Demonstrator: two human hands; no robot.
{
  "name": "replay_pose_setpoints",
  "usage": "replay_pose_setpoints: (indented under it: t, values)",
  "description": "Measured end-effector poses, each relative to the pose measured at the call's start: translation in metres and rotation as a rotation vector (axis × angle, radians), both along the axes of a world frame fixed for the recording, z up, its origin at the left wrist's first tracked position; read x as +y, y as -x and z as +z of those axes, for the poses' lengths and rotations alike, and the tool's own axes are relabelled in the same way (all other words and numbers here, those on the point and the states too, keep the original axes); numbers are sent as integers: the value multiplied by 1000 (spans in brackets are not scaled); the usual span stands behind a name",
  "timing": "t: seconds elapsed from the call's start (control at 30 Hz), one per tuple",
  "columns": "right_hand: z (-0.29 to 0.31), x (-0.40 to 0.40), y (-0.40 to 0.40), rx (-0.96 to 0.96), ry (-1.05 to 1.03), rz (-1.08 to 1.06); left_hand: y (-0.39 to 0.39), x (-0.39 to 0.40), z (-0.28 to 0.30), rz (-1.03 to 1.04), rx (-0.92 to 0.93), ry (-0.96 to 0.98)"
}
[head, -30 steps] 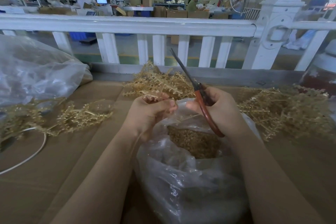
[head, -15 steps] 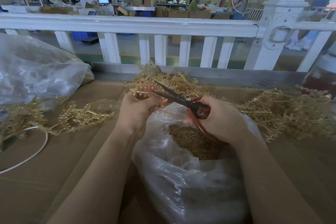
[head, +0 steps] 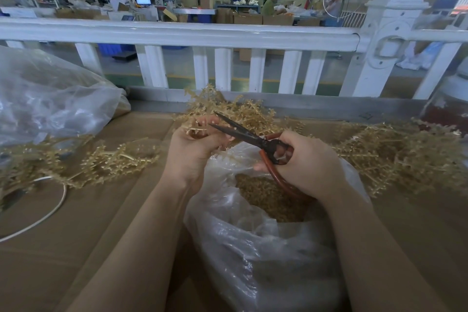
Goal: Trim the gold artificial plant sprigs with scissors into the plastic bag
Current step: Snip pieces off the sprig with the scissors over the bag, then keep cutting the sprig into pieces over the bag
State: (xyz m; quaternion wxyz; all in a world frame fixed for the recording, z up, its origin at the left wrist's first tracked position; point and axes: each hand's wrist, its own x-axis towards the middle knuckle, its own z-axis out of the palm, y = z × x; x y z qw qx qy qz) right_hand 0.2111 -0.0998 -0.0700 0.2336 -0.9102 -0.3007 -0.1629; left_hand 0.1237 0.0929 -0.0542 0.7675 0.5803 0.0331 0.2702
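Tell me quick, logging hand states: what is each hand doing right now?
Left hand: closed, holding a gold sprig.
Right hand: closed on the scissors, blades open at the sprig.

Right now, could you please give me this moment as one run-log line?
step: trimming | left hand: holds gold sprig | right hand: grips scissors, blades open at sprig | plastic bag: below, holds trimmings
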Motion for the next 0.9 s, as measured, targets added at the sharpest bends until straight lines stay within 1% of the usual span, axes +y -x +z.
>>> replay_pose_setpoints:
  t: [0.43, 0.6, 0.73, 0.9]
  values:
    - [2, -3, 2, 23, -17, 19, -1, 0, -3, 0, -32, 51]
    - [2, -4, 4, 13, -52, 39, 1, 1, -2, -31, -42, 25]
    - [1, -3, 4, 44, -53, 58, 3, 2, -1, -68, -66, -4]
    - [1, -3, 3, 75, -61, 55, 2, 3, -1, -56, -67, 6]
